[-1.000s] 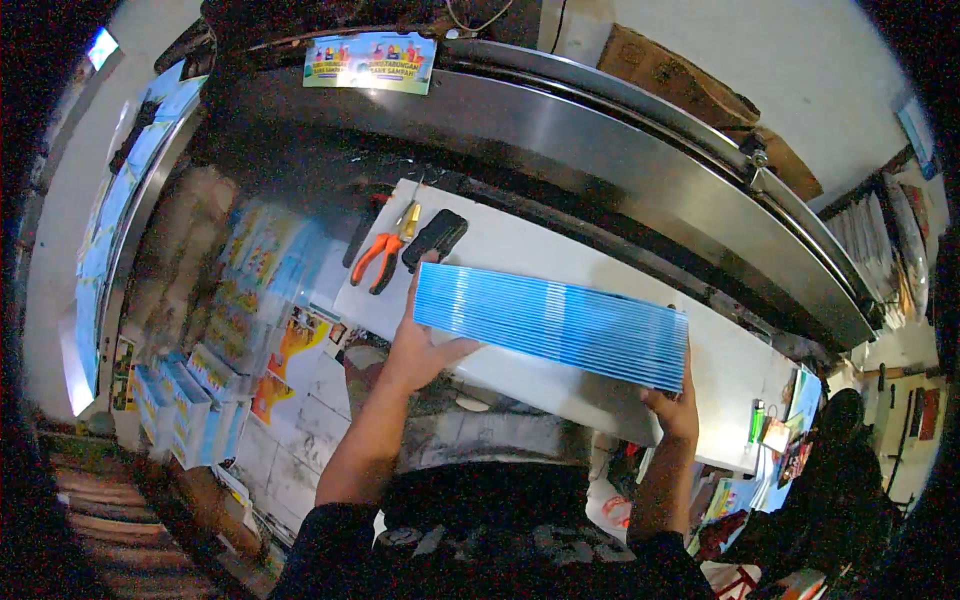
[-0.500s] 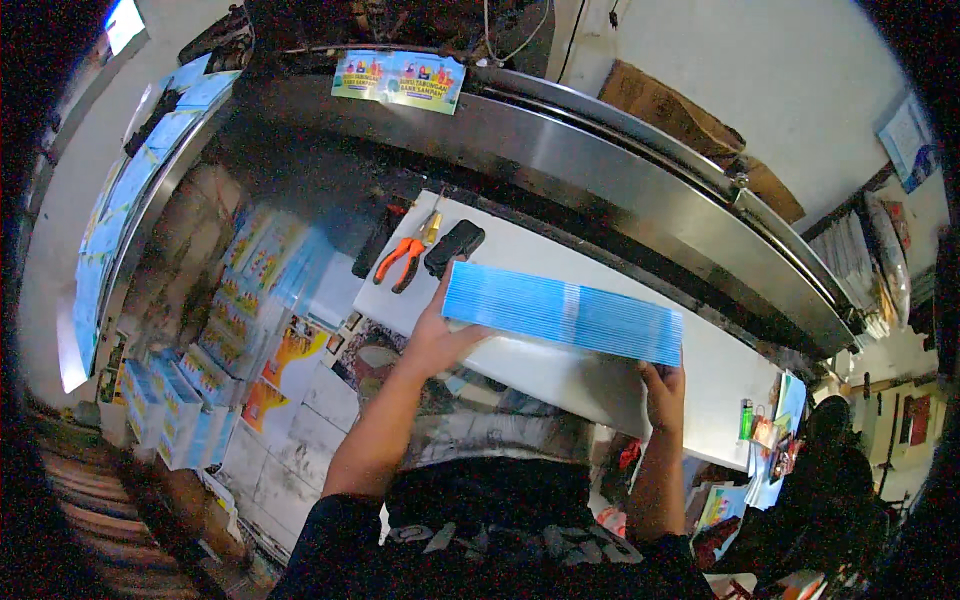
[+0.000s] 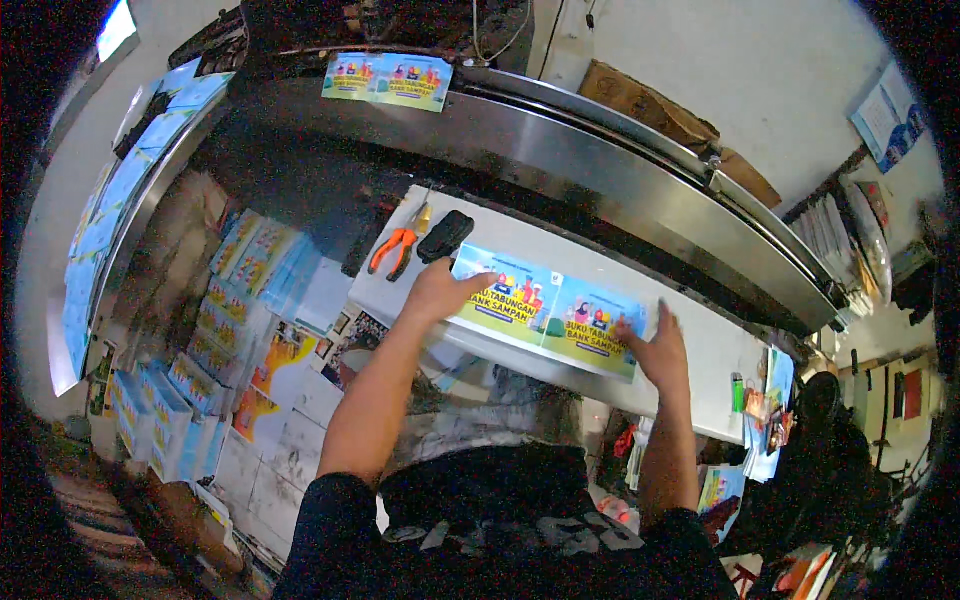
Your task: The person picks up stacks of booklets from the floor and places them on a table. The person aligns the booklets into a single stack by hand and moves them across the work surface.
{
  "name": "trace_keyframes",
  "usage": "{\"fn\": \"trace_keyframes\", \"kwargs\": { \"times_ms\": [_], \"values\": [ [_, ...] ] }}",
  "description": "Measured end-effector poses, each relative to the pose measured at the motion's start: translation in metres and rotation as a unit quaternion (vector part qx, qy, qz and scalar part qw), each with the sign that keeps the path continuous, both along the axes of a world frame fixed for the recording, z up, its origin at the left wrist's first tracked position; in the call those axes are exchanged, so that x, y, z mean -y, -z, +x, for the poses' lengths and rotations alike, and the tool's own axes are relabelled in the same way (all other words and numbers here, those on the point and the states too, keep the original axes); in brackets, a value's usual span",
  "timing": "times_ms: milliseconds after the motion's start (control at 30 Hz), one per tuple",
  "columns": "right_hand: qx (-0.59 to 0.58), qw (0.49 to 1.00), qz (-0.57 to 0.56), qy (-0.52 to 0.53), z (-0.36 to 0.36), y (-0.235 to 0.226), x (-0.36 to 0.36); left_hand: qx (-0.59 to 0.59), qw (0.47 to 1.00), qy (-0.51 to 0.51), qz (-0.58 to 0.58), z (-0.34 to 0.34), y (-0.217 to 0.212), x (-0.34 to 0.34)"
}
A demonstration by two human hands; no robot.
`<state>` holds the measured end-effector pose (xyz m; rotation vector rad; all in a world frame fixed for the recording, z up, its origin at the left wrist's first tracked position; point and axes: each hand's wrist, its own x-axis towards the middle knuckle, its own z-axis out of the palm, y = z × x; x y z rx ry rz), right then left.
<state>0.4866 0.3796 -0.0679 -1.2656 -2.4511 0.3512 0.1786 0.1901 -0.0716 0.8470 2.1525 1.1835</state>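
A stack of blue and green printed booklets (image 3: 548,310) lies flat, cover up, on the white worktable (image 3: 700,345). My left hand (image 3: 440,292) rests on its left end, fingers spread over the cover. My right hand (image 3: 655,345) presses flat on its right end. Both hands touch the stack without gripping it.
Orange-handled pliers (image 3: 395,245) and a black device (image 3: 444,236) lie at the table's left end. A long steel machine (image 3: 600,170) runs behind, with a printed sheet (image 3: 388,80) on top. Bundles of booklets (image 3: 235,300) are piled at the left. A green lighter (image 3: 738,392) sits at right.
The stack stood on edge between my hands, showing its blue spine side. It has tipped down flat, cover up, and both hands now lie on top of it.
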Motion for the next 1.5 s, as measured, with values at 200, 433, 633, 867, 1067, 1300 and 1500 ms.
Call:
{"fn": "trace_keyframes", "kwargs": {
  "times_ms": [200, 433, 633, 867, 1067, 1300, 1500],
  "values": [
    [0.057, 0.942, 0.099, -0.316, -0.064, -0.024, 0.067, -0.025, 0.993, 0.071, -0.087, -0.004, -0.018, -0.001],
    [0.147, 0.901, -0.068, -0.403, -0.074, -0.053, 0.033, -0.100, 0.975, -0.139, 0.142, -0.001, -0.016, 0.030],
    [0.213, 0.875, -0.128, -0.416, -0.124, -0.129, -0.030, -0.474, 0.865, -0.018, 0.163, 0.070, 0.013, 0.038],
    [0.168, 0.876, -0.065, -0.447, -0.162, -0.110, -0.086, -0.464, 0.882, 0.050, 0.058, 0.084, 0.034, 0.026],
    [0.220, 0.876, -0.067, -0.425, -0.160, -0.124, -0.079, -0.459, 0.885, 0.058, 0.049, 0.083, 0.034, 0.027],
    [0.272, 0.877, 0.000, -0.395, -0.124, -0.135, -0.001, -0.456, 0.888, 0.053, 0.033, 0.079, 0.028, 0.036],
    [0.207, 0.880, 0.026, -0.427, -0.057, -0.063, 0.061, -0.440, 0.888, -0.069, 0.112, 0.056, 0.040, 0.086]
  ]
}}
